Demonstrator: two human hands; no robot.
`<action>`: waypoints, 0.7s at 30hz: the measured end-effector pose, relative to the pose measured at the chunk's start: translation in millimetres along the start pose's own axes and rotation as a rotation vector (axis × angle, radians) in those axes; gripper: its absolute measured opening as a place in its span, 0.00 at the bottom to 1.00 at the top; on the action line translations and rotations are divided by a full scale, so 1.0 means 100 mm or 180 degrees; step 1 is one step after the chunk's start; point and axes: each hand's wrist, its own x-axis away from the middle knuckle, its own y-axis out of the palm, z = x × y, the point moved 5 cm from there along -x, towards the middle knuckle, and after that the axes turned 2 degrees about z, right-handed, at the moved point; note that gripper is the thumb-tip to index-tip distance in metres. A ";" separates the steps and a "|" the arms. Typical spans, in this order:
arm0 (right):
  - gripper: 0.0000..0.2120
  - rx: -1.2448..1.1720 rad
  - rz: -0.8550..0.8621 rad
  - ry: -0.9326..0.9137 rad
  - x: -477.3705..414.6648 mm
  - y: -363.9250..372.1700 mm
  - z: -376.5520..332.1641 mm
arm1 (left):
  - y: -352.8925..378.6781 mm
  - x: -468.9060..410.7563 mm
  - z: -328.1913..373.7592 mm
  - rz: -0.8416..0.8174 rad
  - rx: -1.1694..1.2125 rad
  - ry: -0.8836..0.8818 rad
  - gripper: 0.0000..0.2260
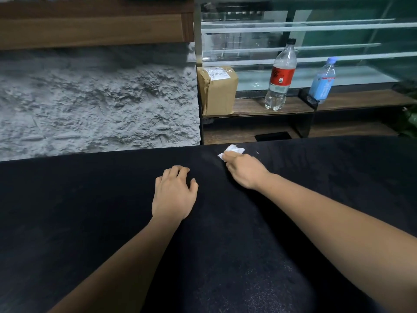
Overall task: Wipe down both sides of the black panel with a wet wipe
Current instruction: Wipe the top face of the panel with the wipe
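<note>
Your right hand (pixel 244 169) pinches the wet wipe (pixel 232 150) high on the black panel (pixel 90 211), your left hand (pixel 173 195) rests spread; the other side isn't wiped yet

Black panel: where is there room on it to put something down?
The black panel is bare left of the left hand, up to the rough grey wall, and between the two forearms. It is busier at the far edge, where the right hand holds the wet wipe. The shelf behind is crowded: a box, a red-label bottle, a blue bottle.

Shop, by its glass display case (pixel 259 37)
</note>
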 end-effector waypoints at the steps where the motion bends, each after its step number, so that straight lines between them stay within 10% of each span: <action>1: 0.18 0.0013 -0.0027 -0.0075 0.03 0.01 -0.06 | 0.00 0.00 0.00 0.0002 0.0004 -0.0003 0.19; 12: 0.17 -0.0060 -0.0090 -0.0683 0.22 -0.02 -0.10 | 0.00 -0.01 0.01 -0.0045 -0.0019 0.0005 0.20; 21: 0.16 -0.0062 -0.0036 -0.0060 0.12 -0.22 0.55 | 0.01 -0.01 -0.02 -0.0031 0.0000 0.0004 0.21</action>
